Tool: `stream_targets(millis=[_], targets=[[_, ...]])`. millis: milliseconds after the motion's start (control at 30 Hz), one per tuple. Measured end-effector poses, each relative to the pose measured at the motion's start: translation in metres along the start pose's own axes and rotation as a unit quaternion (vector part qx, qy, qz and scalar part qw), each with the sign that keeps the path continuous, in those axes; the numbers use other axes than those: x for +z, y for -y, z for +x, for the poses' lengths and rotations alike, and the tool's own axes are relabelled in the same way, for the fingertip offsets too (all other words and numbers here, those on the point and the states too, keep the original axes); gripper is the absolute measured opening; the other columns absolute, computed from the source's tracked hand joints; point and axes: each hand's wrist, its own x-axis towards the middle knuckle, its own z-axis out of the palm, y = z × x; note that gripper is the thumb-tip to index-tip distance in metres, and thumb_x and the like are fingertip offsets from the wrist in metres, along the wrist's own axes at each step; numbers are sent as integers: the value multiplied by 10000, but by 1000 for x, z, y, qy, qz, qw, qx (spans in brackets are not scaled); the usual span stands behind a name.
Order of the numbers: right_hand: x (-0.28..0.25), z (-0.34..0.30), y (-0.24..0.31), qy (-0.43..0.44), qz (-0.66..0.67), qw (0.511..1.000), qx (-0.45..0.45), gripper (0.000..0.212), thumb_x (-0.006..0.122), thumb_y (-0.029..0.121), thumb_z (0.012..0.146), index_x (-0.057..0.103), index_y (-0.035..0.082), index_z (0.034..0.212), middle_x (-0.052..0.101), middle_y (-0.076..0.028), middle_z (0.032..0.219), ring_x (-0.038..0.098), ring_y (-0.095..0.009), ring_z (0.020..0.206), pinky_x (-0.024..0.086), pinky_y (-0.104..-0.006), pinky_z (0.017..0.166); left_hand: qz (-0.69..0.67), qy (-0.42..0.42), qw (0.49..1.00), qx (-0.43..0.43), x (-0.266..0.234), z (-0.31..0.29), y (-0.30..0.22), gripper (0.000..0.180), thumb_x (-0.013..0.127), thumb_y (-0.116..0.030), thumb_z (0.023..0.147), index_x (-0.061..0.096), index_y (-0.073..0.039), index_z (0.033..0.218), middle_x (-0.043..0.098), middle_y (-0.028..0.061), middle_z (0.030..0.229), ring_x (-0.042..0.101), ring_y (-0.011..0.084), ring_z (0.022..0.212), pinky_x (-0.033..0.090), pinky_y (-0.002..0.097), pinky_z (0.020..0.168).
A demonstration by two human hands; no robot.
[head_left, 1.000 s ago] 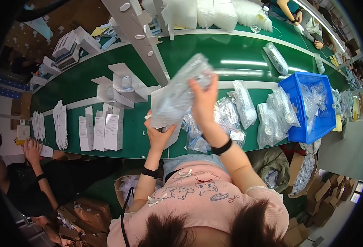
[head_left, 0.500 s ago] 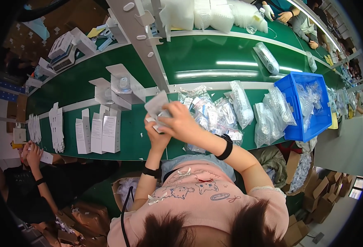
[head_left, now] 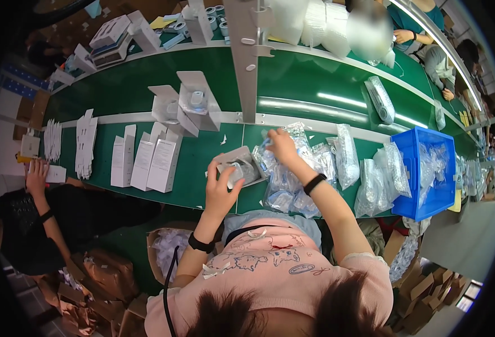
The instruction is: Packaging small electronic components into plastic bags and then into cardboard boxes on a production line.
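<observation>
A small white box (head_left: 254,178) lies tilted on the green bench in front of me, its flap up and a clear-wrapped item (head_left: 237,172) inside. My left hand (head_left: 219,194) curls its fingers and thumb around the box's left end. Just right of it, my right hand (head_left: 283,147) reaches down onto a pile of clear plastic packets (head_left: 284,185) holding blue and white parts. Its fingers are bent onto a packet at the pile's far left side; the fingertips are partly hidden.
Upright white boxes (head_left: 163,165) stand left, with open boxes (head_left: 198,106) behind them and flat cartons (head_left: 85,146) farther left. Bubble-wrapped packs (head_left: 347,157) and a blue bin (head_left: 407,180) are right. A metal post (head_left: 242,73) rises behind. A co-worker's hand (head_left: 37,177) is far left.
The white box has gone from between my raised hands down to the bench. My right hand has left it and moved right onto the packets. The view has shifted.
</observation>
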Motion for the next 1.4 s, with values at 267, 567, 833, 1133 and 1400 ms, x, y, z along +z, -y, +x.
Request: stream_targets(millis=[267,567,833,1133,1400], targets=[[-110,-40,81,-331,335,855,-217,148,617,87,655,539,60,778,538,-65,812,517,-257,754,436,-356,642,-43,-15,990,-135,-11,29,-7,157,689,-23,582,561,20,661,547,95,813,548,234,674,421,293,587],[-95,-46,93,49,-40,906,-417,249,662,220,643,558,71,814,519,-53,901,460,-241,1003,330,-441,927,-112,-10,981,-156,-12,30,2,113,657,7,590,569,32,657,522,51,703,493,132,599,379,236,531],[-72,-40,60,-58,245,910,-328,706,749,284,577,417,39,1149,444,-134,1149,364,-280,1158,238,-436,1001,34,-110,993,-31,-52,23,75,512,694,-98,622,461,-7,1068,424,155,1186,383,302,1129,313,388,923],[-34,-27,75,126,418,892,-113,863,740,175,577,252,1,1267,363,-197,1220,345,-347,1150,275,-348,980,438,71,882,-157,-47,-12,161,802,694,-172,615,285,-33,1290,258,176,1344,216,339,1250,183,514,985],[32,30,155,-55,447,881,-144,841,737,168,583,258,5,1254,363,-213,1198,351,-351,1130,279,-367,970,213,-40,937,-273,-66,-76,98,720,693,-42,565,373,-38,1210,337,196,1263,336,359,1160,290,380,960]])
